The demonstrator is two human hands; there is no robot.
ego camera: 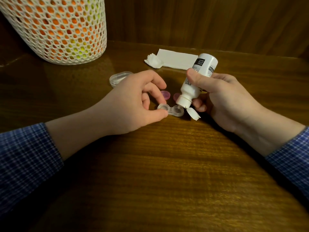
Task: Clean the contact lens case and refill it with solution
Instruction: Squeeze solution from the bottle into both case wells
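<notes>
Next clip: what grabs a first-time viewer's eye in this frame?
At centre, the right hand tips a white solution bottle nozzle-down over the right well of a clear lens case, which the left hand pinches steady on the wooden table. At far left stands a white mesh basket glowing orange.

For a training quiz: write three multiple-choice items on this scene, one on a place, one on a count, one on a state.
1. Where does the bottle's nozzle point?
A. Into the case's right well
B. At the tissue
C. Into the basket

2. How many pink caps lie on the table?
A. None
B. Two
C. Four

3. How is the bottle's flip cap?
A. Shut
B. Removed
C. Open, hanging

Key: 1 A, the solution bottle in the right hand tips over the lens case, steadied by the left hand. 2 B, pink caps behind the case. 3 C, flip cap dangles.
</notes>
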